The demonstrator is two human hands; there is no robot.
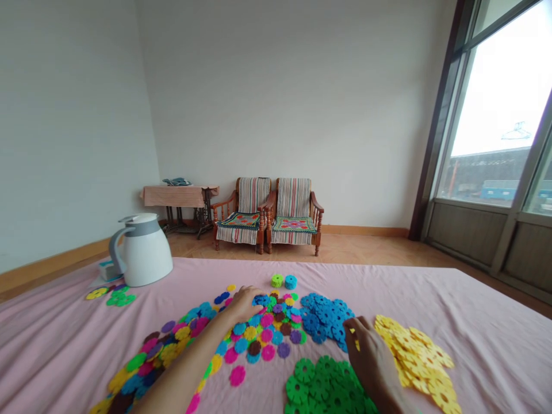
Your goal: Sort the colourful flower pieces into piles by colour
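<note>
My left hand reaches into a spread of mixed small flower-shaped plastic discs. Its thumb and fingers are apart, near a dark blue disc; no firm grip on it shows. Closed and partly turned away, my right hand has yellow flower-shaped discs showing between its fingers. It is between a pile of large blue discs and a pile of yellow discs. A pile of green discs lies just left of my right wrist. My left forearm covers part of the mixed discs.
Two short stacks, a lime one and a blue one, stand behind the mixed discs. A white and grey jug stands at the back left beside a few loose green discs. Pink cloth covers the surface. Two armchairs are beyond.
</note>
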